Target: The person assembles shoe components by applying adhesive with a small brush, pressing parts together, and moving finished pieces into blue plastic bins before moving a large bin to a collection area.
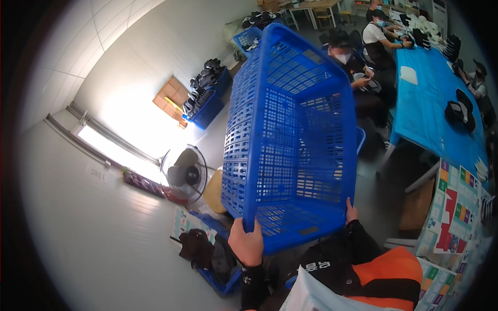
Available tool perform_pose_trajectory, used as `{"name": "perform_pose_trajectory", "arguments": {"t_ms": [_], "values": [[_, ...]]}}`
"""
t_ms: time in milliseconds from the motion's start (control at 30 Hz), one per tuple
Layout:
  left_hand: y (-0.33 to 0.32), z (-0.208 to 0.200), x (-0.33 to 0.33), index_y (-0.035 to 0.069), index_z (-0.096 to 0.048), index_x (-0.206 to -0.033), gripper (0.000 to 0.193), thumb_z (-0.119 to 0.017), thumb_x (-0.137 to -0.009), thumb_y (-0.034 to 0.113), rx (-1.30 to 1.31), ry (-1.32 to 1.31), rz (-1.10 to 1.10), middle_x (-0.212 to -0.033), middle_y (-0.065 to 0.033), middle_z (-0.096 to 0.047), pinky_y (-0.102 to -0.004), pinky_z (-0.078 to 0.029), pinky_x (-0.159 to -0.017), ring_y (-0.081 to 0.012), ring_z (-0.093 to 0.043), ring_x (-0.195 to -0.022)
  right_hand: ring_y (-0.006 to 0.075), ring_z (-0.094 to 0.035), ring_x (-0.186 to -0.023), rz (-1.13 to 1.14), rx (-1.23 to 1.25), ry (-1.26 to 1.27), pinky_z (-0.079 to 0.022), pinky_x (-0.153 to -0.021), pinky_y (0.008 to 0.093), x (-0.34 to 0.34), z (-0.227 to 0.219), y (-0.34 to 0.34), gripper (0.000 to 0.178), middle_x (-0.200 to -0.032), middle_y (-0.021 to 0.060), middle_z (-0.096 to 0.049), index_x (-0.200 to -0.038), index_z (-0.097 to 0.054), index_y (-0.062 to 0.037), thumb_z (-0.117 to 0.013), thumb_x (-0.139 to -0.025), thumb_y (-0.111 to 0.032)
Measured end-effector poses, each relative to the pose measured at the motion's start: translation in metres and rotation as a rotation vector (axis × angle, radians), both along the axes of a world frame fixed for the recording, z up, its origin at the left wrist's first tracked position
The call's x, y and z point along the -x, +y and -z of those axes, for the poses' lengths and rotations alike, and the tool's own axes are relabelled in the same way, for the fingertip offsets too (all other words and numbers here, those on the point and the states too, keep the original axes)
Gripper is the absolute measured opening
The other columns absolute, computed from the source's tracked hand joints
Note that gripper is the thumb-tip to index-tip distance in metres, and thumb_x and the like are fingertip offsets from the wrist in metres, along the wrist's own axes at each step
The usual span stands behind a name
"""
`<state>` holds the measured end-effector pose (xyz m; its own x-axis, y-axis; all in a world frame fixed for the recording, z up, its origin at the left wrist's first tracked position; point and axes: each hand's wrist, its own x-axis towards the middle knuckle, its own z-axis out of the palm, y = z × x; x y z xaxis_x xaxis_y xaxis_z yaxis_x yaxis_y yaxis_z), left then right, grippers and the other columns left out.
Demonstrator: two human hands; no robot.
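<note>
A large blue plastic basket (280, 155) with slotted walls is held up in front of me, tilted so that its hollow inside faces me. No contents show in it. My left hand (247, 242) is closed round the rim at its lower left corner. At the lower right corner my right hand (351, 211) grips the rim, its thumb up and the other fingers hidden behind the plastic. Below my left hand, a blue crate (228, 284) with dark items in it stands near my legs.
A standing fan (185, 173) is at the left by the wall. Farther back, blue bins (207, 111) hold black shoes. Right of the basket, a person (358, 78) sits handling a shoe. More people work along a long blue-covered table (428, 111) with shoes on it.
</note>
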<state>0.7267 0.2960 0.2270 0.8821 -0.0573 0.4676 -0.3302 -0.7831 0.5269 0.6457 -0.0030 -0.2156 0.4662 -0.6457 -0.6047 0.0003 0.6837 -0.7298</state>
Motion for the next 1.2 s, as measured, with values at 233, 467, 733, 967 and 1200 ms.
{"name": "perform_pose_trajectory", "arguments": {"t_ms": [233,467,733,967,1200], "values": [[-0.061,-0.011,-0.163,0.000,-0.061,-0.089,0.021,-0.078,-0.083,0.011,-0.001,-0.086,-0.073,-0.079,-0.0193,-0.064,-0.0422,-0.050,-0.064,-0.0398,-0.064,-0.073,0.0211,-0.064,-0.095,-0.157,-0.015,0.028,-0.053,-0.088,0.0374,-0.215,0.000,-0.067,0.071,-0.108,0.0120,-0.068,-0.122,-0.063,0.0068,-0.070,-0.093,-0.058],[-0.094,-0.051,-0.342,-0.001,-0.062,-0.090,0.022,-0.077,-0.086,0.015,-0.001,-0.073,-0.137,-0.078,-0.0200,-0.065,-0.0431,-0.050,-0.065,-0.0412,-0.065,-0.073,0.0270,-0.068,-0.100,-0.242,-0.073,-0.058,-0.056,-0.087,0.0417,-0.391,-0.019,-0.097,0.065,-0.119,0.0165,-0.067,-0.127,-0.059,0.0060,-0.072,-0.095,-0.049],[-0.088,-0.031,-0.585,-0.005,-0.065,-0.094,0.027,-0.076,-0.085,0.018,0.003,-0.003,-0.148,-0.078,-0.0259,-0.067,-0.0461,-0.052,-0.065,-0.0436,-0.067,-0.073,0.0272,-0.069,-0.102,-0.246,-0.107,-0.105,-0.057,-0.089,0.0426,-0.576,-0.050,-0.121,0.058,-0.115,0.0150,-0.069,-0.128,-0.060,0.0048,-0.071,-0.097,-0.044],[-0.058,-0.023,-0.826,-0.004,-0.068,-0.091,0.030,-0.076,-0.083,0.024,-0.102,0.056,-0.147,-0.080,-0.0258,-0.069,-0.0498,-0.054,-0.071,-0.0439,-0.069,-0.078,0.0308,-0.068,-0.107,-0.277,-0.112,-0.006,-0.056,-0.094,0.0464,-0.744,-0.051,-0.094,0.065,-0.122,0.0174,-0.066,-0.133,-0.056,0.0042,-0.070,-0.097,-0.047],[-0.051,0.005,-1.029,-0.001,-0.073,-0.097,0.035,-0.074,-0.079,0.030,-0.171,0.131,-0.135,-0.086,-0.0249,-0.072,-0.0499,-0.056,-0.081,-0.0435,-0.070,-0.085,0.0316,-0.064,-0.116,-0.729,0.346,0.275,-0.053,-0.099,0.0487,-0.881,-0.007,-0.078,0.072,-0.133,0.0177,-0.062,-0.142,-0.050,0.0039,-0.069,-0.097,-0.049]]}}
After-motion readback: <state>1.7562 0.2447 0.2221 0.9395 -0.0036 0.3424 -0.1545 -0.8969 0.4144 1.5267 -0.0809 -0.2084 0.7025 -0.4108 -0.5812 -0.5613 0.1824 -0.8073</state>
